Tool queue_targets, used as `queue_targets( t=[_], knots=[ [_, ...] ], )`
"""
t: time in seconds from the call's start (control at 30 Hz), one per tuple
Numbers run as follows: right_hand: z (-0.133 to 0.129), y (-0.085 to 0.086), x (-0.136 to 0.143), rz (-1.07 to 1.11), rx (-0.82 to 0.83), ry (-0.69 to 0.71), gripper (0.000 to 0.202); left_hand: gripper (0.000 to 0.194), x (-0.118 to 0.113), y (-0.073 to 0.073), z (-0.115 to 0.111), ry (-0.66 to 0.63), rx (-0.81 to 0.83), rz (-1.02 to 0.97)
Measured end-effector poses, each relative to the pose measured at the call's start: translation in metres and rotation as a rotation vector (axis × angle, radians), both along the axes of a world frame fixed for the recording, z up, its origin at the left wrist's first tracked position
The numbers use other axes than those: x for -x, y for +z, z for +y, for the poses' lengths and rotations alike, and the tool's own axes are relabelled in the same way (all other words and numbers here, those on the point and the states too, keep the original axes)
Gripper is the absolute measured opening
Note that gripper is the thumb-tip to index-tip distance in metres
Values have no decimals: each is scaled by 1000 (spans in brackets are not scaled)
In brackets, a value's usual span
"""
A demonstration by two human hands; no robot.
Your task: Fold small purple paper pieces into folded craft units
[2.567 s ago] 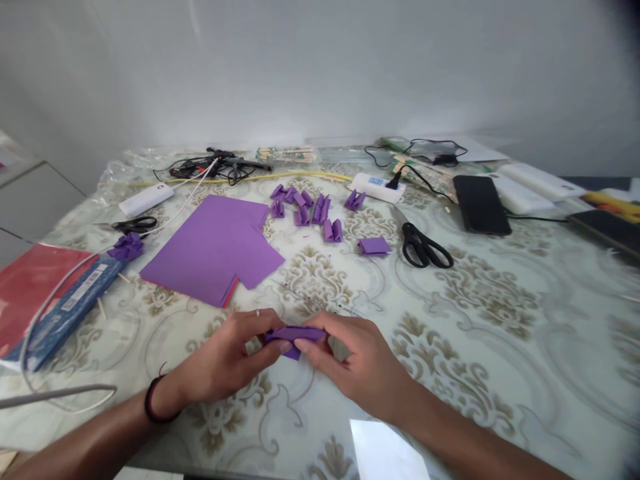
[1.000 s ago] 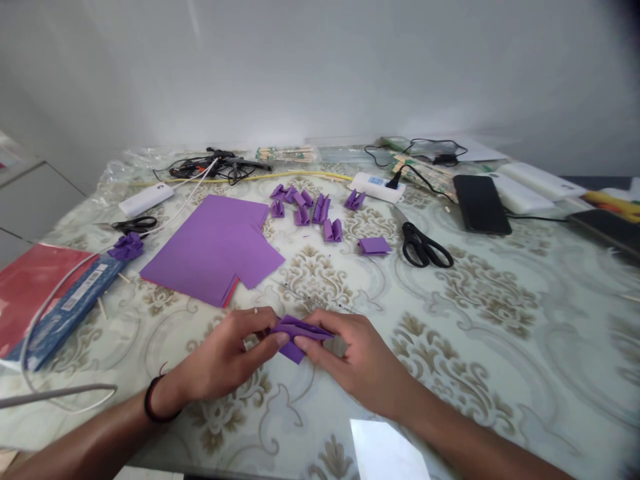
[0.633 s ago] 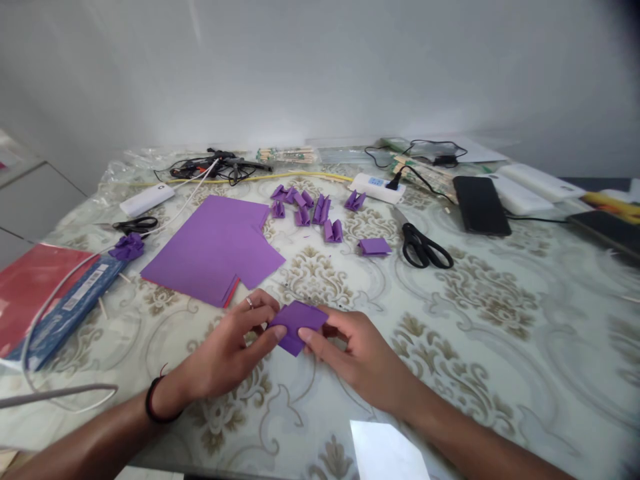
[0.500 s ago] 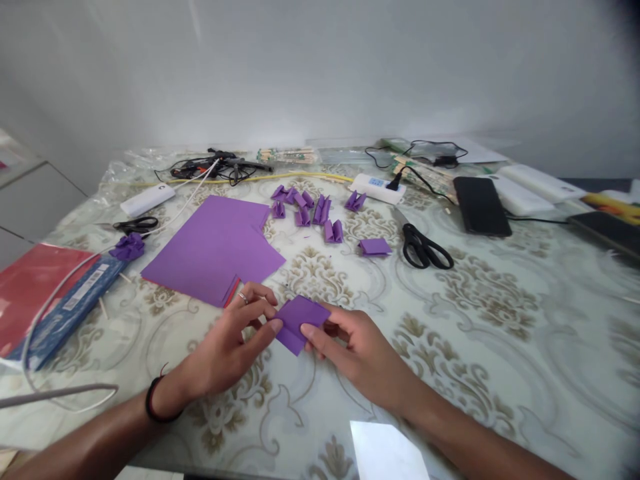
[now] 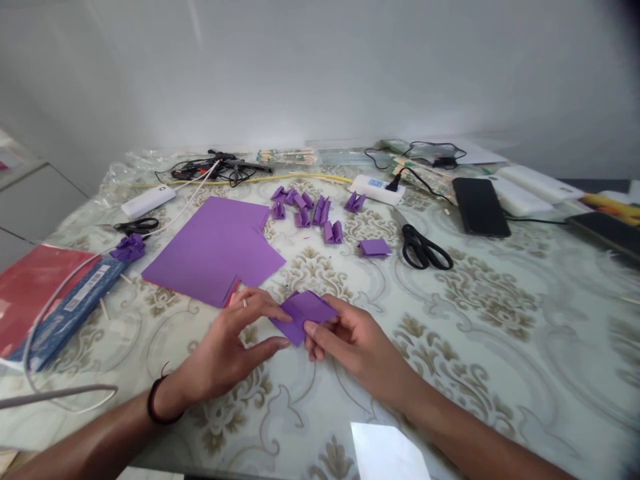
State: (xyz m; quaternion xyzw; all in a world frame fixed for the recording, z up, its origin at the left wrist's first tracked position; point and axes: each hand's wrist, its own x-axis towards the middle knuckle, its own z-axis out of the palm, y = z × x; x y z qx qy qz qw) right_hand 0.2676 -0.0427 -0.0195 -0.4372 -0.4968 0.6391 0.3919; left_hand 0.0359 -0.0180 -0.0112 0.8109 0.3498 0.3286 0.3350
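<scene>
A folded piece of purple paper (image 5: 306,310) is pinched between the thumb and fingers of my right hand (image 5: 350,340), over the table's near middle. Its layers show a crease and a loose flap on the left side. At the paper's left edge, my left hand (image 5: 235,340) has thumb and fingers spread apart, the fingertips touching the paper. Just beyond, larger purple sheets (image 5: 210,247) lie stacked, with a red edge showing beneath. Several small folded purple pieces (image 5: 321,211) stand further back, and a flat folded purple piece (image 5: 375,247) lies to their right.
Black-handled scissors (image 5: 425,250) lie at right, near a phone (image 5: 481,207) and a white power strip (image 5: 377,189). Another pair of scissors (image 5: 137,225), a crumpled purple paper (image 5: 128,247), a red and blue packet (image 5: 65,300) and a white cable (image 5: 43,313) are at left.
My left thumb has come off the paper and the left fingers have opened. The paper has turned and shifted slightly right in my right hand.
</scene>
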Motion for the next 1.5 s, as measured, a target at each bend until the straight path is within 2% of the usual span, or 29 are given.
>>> queue_targets(
  t=[0.3, 0.5, 0.63, 0.7, 0.77, 0.9, 1.0, 1.1, 1.3, 1.5],
  knots=[
    [2, -1, -1, 89, 56, 42, 38, 9, 1, -4, 3, -9, -117, -60],
    [3, -4, -1, 120, 48, 79, 37, 9, 0, -3, 2, 50, -145, -108],
    [0, -2, -1, 100, -26, 9, 30, 5, -1, -5, 1, 112, -9, -160],
    [-3, 0, -1, 65, -108, -47, 41, 6, 0, -5, 1, 144, 107, -200],
    [-5, 3, -2, -33, -175, -66, 43, 10, 0, -3, 0, 154, 218, -248],
    [-5, 8, -2, -166, -279, -38, 18, 13, 0, -1, 0, 133, 396, -324],
    [-3, 10, -2, -160, -317, -55, 12, 13, 0, -2, 0, 118, 493, -352],
    [-2, 10, -1, -134, -331, -57, 4, 16, 0, -4, -1, 92, 549, -360],
    [-2, 8, -1, -91, -333, -74, 15, 19, 0, -5, -1, 43, 593, -378],
    [-4, 5, 0, -122, -298, -105, 19, 25, -1, -5, 0, 149, 508, -379]
  ],
)
